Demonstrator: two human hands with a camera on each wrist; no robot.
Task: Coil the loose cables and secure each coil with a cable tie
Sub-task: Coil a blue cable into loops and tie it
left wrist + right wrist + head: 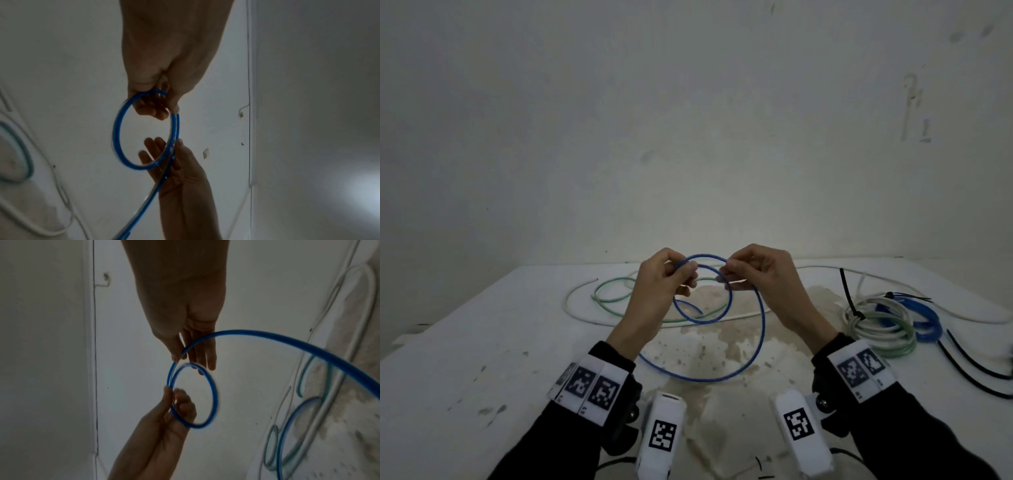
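Blue cable (759,329), thin and glossy, is forming two loops above the white table (482,325): a small loop between the hands and a larger one sagging toward the person's wrists. Its free end is curling inside the small loop.

Left hand (654,291) is pinching the cable at the top left of the small loop, thumb and forefinger closed on it and the other fingers curled beneath. Right hand (763,277) is pinching the cable at the top right of that loop, where two strands are crossing; its remaining fingers are extending loosely. Both hands are raised clear of the table, wrists level.

Head view is showing what the wrist views are not: beyond the blue cable, loose green cable (613,294) and white cable (571,301) are lying on the table; to its right, tied coils (887,322) and black cable ties (976,363). Left wrist view is showing two blue strands running side by side (174,129) between the hands.
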